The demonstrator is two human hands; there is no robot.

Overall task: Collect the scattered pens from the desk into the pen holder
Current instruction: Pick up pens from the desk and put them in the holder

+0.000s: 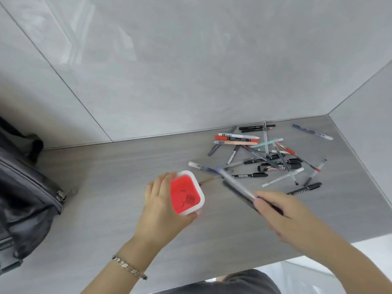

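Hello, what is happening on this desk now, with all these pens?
A person is tidying pens. The left hand holds a red pen holder with a white rim, which looks empty inside. The right hand grips a few pens, blurred by motion, pointing toward the holder. Most pens still lie in a loose pile on the grey desk near the wall. A dark bag sits at the left.

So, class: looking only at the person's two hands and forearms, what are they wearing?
Both forearms are bare, with no sleeves or gloves in view. The left hand has a silver chain-link bracelet at its wrist. The right hand shows no jewellery, though it is blurred.
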